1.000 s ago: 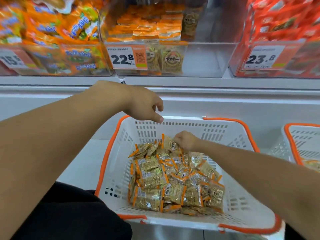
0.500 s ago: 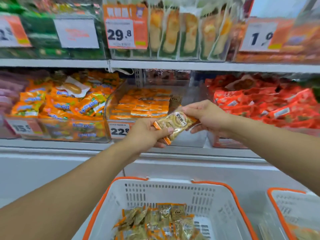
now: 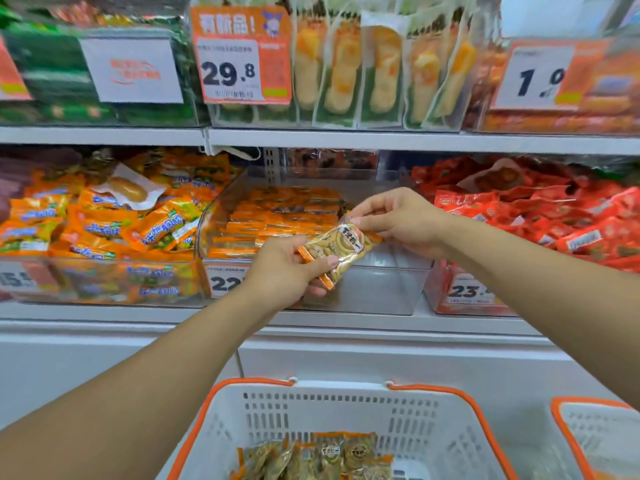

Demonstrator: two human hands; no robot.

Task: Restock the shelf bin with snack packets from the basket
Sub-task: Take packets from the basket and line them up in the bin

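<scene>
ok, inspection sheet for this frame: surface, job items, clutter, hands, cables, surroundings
surface: white shelf ledge under the bins.
job's things: snack packet held in front of the clear shelf bin; white basket below holds more packets.
clutter: nothing seen.
grippers: left hand grips the packet's lower end; right hand pinches its upper end.
cables: nothing seen.
surroundings: orange packets left, red packets right, second basket, price tag above.
</scene>
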